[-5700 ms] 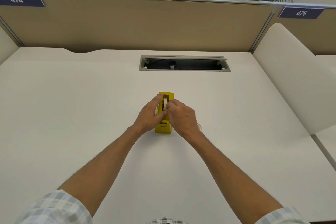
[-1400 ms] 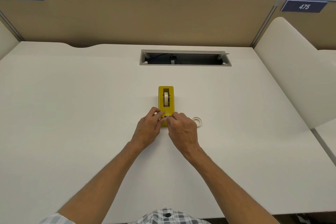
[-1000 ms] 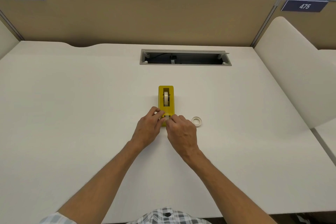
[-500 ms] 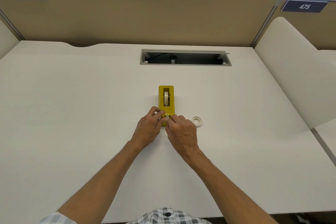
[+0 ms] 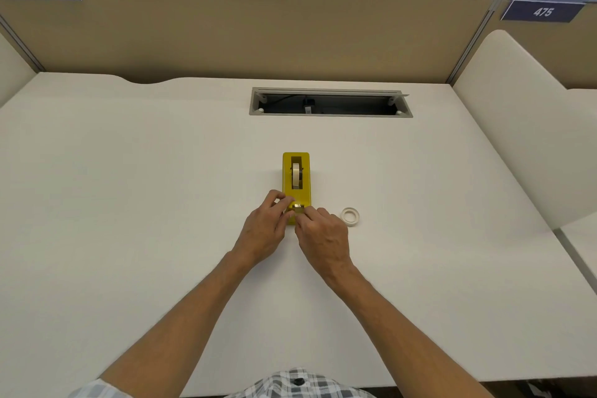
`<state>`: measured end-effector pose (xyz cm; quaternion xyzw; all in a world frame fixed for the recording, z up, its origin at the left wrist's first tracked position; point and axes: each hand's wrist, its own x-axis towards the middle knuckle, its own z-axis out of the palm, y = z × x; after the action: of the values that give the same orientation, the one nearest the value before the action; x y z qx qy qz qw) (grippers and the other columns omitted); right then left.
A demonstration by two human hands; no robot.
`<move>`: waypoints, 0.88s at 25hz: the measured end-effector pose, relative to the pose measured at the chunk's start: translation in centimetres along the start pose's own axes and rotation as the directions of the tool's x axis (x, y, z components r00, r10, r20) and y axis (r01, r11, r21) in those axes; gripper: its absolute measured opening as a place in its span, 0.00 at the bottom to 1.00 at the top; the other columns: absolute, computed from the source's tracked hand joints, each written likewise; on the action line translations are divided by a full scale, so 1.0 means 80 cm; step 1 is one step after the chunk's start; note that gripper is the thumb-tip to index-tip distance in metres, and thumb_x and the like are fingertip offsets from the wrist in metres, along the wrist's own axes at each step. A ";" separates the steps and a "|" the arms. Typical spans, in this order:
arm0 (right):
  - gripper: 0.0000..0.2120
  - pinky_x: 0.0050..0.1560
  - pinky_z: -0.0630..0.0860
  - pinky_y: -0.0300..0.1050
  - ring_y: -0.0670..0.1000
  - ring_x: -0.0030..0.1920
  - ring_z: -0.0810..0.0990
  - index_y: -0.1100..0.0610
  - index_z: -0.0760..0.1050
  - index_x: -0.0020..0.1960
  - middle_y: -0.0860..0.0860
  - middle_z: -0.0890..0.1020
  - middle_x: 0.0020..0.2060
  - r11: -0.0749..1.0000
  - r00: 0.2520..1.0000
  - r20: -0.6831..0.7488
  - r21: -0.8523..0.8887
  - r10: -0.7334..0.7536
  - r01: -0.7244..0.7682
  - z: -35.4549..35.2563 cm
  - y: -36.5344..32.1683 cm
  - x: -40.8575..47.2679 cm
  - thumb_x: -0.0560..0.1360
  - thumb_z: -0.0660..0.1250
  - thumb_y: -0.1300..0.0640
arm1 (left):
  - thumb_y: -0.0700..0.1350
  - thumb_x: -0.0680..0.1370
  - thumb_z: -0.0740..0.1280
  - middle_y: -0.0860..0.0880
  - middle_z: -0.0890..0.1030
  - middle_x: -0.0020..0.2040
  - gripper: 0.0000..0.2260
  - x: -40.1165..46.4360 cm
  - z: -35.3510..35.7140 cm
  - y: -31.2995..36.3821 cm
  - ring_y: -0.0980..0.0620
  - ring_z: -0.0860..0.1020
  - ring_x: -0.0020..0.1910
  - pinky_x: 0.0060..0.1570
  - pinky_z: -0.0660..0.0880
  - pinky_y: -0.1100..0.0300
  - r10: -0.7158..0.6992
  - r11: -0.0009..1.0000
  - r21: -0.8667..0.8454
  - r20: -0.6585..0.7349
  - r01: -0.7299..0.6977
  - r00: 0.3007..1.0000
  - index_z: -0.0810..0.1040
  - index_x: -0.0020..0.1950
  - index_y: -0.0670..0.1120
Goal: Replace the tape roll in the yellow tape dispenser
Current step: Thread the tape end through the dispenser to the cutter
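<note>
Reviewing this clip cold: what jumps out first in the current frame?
The yellow tape dispenser stands mid-desk with a white tape roll seated in it. Both hands meet at its near end, the left hand and right hand fingering the cutter. A small empty tape ring lies just right of them.

Yellow dispenser loaded, spare ring off to the side.

The yellow tape dispenser (image 5: 296,184) stands upright mid-frame on the pale worktop (image 5: 129,203), long axis running away from the viewer, cutter end nearest and partly hidden. In its open slot sits a cream tape roll (image 5: 295,175), on edge, seated in the cradle. Lower right of it, apart from the body, a small whitish tape ring (image 5: 350,215) lies flat, hollow centre facing up.
</note>
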<state>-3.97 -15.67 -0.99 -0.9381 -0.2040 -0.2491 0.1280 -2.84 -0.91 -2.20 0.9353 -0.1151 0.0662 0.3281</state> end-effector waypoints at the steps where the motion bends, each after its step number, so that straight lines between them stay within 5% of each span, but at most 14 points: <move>1: 0.05 0.24 0.70 0.42 0.52 0.28 0.75 0.57 0.81 0.39 0.51 0.81 0.32 1.000 1.000 0.004 -0.010 0.000 0.000 0.002 0.001 0.000 0.70 0.76 0.63 | 0.45 0.81 0.61 0.48 0.71 0.62 0.13 0.000 0.000 -0.002 0.50 0.79 0.46 0.47 0.80 0.57 0.001 1.000 -0.005 0.004 -0.001 1.000 0.74 0.65 0.45; 15: 0.06 0.23 0.68 0.42 0.51 0.27 0.74 0.56 0.79 0.38 0.51 0.79 0.32 0.994 0.994 -0.056 -0.063 -0.088 0.085 0.022 0.014 -0.003 0.73 0.73 0.60 | 0.45 0.82 0.60 0.50 0.70 0.61 0.13 -0.002 0.004 -0.006 0.52 0.78 0.50 0.46 0.80 0.58 -0.037 0.999 -0.017 0.009 0.037 0.999 0.71 0.66 0.48; 19: 0.03 0.24 0.69 0.43 0.51 0.27 0.75 0.57 0.81 0.45 0.51 0.81 0.35 0.992 0.992 -0.077 -0.075 -0.104 0.098 0.024 0.014 -0.016 0.76 0.70 0.57 | 0.46 0.81 0.60 0.49 0.71 0.61 0.14 -0.001 0.005 -0.006 0.51 0.78 0.50 0.46 0.80 0.58 -0.042 0.999 -0.021 0.002 0.042 0.999 0.71 0.67 0.47; 22: 0.11 0.26 0.71 0.43 0.52 0.29 0.77 0.58 0.82 0.55 0.51 0.83 0.39 0.993 0.994 -0.053 -0.075 -0.095 0.091 0.028 0.012 -0.029 0.77 0.66 0.55 | 0.48 0.81 0.61 0.50 0.71 0.61 0.14 -0.001 0.006 -0.007 0.52 0.78 0.51 0.48 0.80 0.58 -0.056 0.998 -0.034 0.002 0.056 0.998 0.72 0.66 0.48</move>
<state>-4.42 -16.49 -4.24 -0.9242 -0.2346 -0.2883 0.0876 -2.77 -0.77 -2.93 0.9324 -0.0902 0.0543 0.3457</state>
